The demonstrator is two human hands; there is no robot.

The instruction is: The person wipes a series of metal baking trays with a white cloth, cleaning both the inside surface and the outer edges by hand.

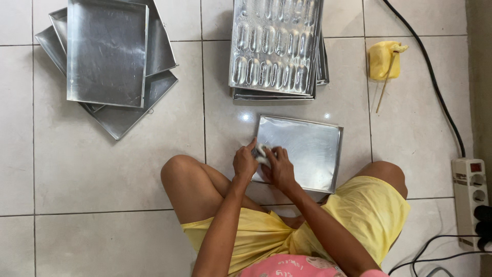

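**Both hands on a small white wad at a shiny tray**

The flat metal tray lies on the tiled floor between the knees, gleaming, rimmed (slightly skewed). At its 9 o'clock edge, left hand and right hand pinch a white wad. Moulded trays stack at 12 o'clock.

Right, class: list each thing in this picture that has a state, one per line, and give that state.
Left hand: closed on the small white wad, at the tray's near-left corner.
Right hand: resting on the tray, fingers on the wad.
White wad: pinched between both hands.
Flat metal tray: flat on the floor, right way up.
Plain trays: stacked askew.
Moulded trays: stacked.
Power strip: plugs in.
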